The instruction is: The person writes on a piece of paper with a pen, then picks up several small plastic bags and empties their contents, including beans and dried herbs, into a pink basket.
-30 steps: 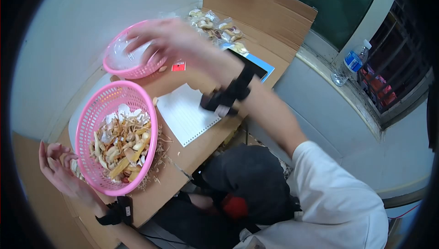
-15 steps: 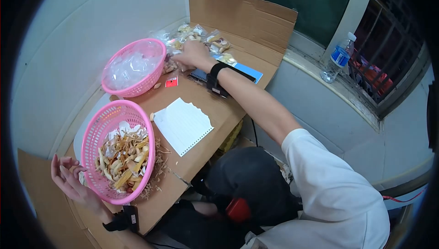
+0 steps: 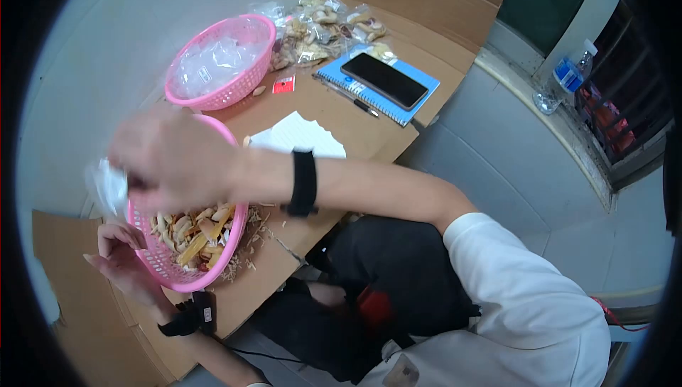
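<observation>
My right hand [image 3: 174, 160], smeared by motion, reaches across the near pink basket [image 3: 226, 130] with its fingers closed on a small clear plastic bag [image 3: 110, 184]. What the bag contains is too blurred to tell. Just below it, at the basket's left side, my left hand [image 3: 124, 263] is raised with fingers apart, holding nothing. In the near basket lie dried, root-like pieces and strips [image 3: 195, 234], partly hidden behind my right hand and forearm. Farther back, another pink basket [image 3: 245, 92] holds clear plastic bags [image 3: 213, 64].
Filled clear packets [image 3: 320, 28] are heaped at the back. A black phone [image 3: 383, 78] rests on a blue spiral notebook [image 3: 419, 111], with a pen [image 3: 366, 107] alongside. Lined paper [image 3: 309, 137], a red packet [image 3: 284, 84] and scattered shreds lie on the cardboard. A water bottle [image 3: 565, 78] stands on the sill.
My right hand has come from the packet heap to the left, above the near basket, bringing a clear plastic bag. My left hand stays beside the basket. The view has shifted somewhat.
</observation>
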`<action>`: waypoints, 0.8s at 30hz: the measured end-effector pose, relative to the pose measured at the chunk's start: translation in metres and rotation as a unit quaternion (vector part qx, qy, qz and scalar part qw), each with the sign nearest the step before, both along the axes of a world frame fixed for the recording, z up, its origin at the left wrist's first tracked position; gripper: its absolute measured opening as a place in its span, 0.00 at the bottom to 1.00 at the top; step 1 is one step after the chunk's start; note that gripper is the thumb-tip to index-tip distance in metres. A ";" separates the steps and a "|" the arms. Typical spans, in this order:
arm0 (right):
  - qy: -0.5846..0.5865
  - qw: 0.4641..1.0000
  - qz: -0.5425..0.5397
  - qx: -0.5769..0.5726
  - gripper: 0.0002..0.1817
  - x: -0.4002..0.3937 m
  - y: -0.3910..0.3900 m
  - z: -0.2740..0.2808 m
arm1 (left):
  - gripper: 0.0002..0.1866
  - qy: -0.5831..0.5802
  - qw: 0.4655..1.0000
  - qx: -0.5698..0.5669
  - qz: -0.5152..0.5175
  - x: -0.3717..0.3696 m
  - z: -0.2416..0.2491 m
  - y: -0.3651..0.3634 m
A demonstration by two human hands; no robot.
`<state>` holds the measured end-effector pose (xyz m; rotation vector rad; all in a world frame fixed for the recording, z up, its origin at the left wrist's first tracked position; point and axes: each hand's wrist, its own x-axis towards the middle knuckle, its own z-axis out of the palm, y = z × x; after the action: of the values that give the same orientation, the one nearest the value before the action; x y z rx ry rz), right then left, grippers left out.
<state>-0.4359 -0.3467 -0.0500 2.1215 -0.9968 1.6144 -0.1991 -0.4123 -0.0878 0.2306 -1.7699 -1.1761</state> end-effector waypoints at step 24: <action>-0.068 0.980 0.126 0.135 0.13 0.027 0.029 -0.018 | 0.12 -0.014 0.990 0.012 0.138 0.000 -0.017 0.007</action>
<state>-0.4088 -0.3175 -0.0676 2.4280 -1.0798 1.8567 -0.1995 -0.4057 -0.1052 0.4917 -1.6849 -0.9985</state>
